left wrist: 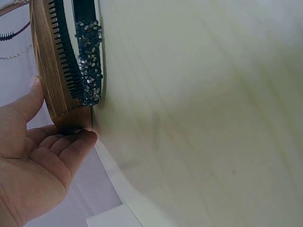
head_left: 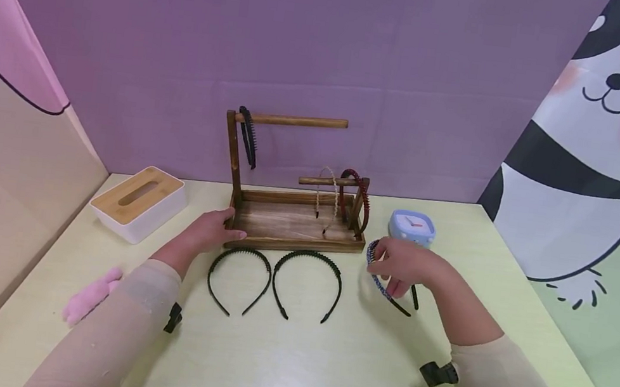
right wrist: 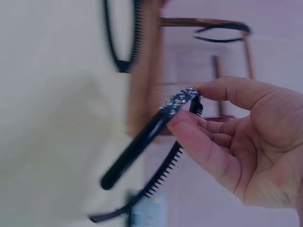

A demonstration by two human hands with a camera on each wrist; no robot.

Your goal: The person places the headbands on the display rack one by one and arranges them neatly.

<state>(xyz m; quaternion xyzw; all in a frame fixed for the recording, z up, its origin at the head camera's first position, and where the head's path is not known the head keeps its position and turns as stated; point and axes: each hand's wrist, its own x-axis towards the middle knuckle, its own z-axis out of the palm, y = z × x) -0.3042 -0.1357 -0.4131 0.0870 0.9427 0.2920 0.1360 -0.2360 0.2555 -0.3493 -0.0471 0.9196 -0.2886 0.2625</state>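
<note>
My right hand (head_left: pixel 404 265) pinches a headband (right wrist: pixel 177 103) covered in blue glittering stones, its black toothed ends pointing down above the table. At the left end of a wooden headband rack (head_left: pixel 298 243), my left hand (head_left: pixel 213 232) grips the corner of the tray base, thumb on one side and fingers on the other. A black headband (head_left: pixel 247 138) hangs from the rack's upper bar. On the lower bar hang a thin beaded headband (head_left: pixel 336 200) and a dark red one (head_left: pixel 364 206). Two dark headbands, one left (head_left: pixel 243 251) and one right (head_left: pixel 310 254), lie before the rack.
A white tissue box (head_left: pixel 139 203) with a wooden lid stands left of the rack. Behind my right hand is a blue clock (head_left: pixel 412 226). A pink plush toy (head_left: pixel 88 299) lies by my left forearm. A purple backdrop (head_left: pixel 315 47) rises behind the table.
</note>
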